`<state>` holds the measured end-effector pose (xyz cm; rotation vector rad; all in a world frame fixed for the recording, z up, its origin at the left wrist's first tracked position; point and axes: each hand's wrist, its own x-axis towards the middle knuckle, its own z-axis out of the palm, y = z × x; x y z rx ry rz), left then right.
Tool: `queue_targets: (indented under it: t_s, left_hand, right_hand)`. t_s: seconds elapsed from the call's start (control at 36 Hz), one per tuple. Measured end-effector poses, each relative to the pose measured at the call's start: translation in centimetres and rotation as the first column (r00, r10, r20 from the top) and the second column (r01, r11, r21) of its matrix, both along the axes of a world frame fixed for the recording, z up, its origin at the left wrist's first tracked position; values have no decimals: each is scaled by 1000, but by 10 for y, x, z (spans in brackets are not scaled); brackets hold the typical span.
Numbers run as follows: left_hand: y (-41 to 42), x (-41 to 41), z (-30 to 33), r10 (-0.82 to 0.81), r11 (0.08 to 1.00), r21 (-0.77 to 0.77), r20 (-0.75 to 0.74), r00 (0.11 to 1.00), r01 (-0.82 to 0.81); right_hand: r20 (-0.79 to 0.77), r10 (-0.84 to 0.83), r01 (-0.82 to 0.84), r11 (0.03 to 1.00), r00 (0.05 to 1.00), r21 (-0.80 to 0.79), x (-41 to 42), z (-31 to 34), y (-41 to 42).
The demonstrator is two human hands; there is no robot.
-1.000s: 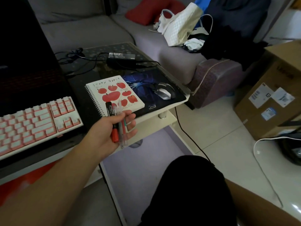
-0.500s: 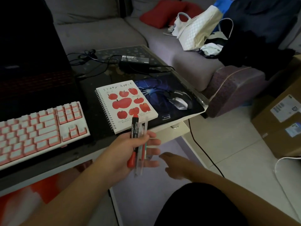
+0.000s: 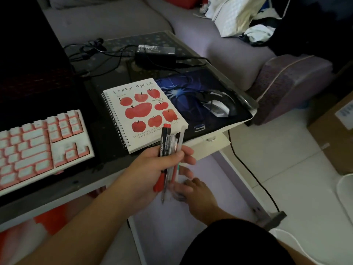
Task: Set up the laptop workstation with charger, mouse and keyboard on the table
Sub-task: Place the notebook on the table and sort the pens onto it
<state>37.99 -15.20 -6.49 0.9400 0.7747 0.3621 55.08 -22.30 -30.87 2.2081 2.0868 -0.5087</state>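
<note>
My left hand [image 3: 152, 169] is shut on a bundle of pens [image 3: 169, 150], held upright just past the table's near edge. My right hand [image 3: 196, 196] reaches in from below, its fingertips at the lower ends of the pens; its grip is unclear. On the dark table, the laptop [image 3: 32, 60] stands open at the left with a pink and white keyboard [image 3: 38, 146] in front of it. The black charger brick [image 3: 155, 54] lies at the back with its cables. A mouse [image 3: 219, 107] rests on the blue mouse pad [image 3: 183, 92] at the right.
An apple-print spiral notebook [image 3: 145, 113] lies between keyboard and mouse pad. A grey sofa [image 3: 219, 46] with bags and clothes runs behind the table. A black cable [image 3: 252, 175] trails down to the tiled floor. Cardboard boxes [image 3: 332, 138] stand at the right.
My left hand has lifted the pens slightly higher near the notebook's corner. My right hand has come up from below to the lower ends of the pens. The view has tilted downward.
</note>
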Motion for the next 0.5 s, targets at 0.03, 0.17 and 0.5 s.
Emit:
queue_targets:
  t_s: [0.03, 0.17, 0.5]
  left_hand:
    - [0, 0, 1, 6, 1000, -3, 0, 1000, -6]
    - [-5, 0, 7, 38, 999, -20, -6, 999, -38]
    - [-5, 0, 8, 67, 998, 13, -70, 995, -66]
  right_hand:
    - [4, -28, 28, 1000, 1000, -3, 1, -1, -1]
    - [65, -93, 97, 994, 994, -56, 2, 5, -2]
    - [-80, -238, 212, 946, 968, -245, 1, 29, -13]
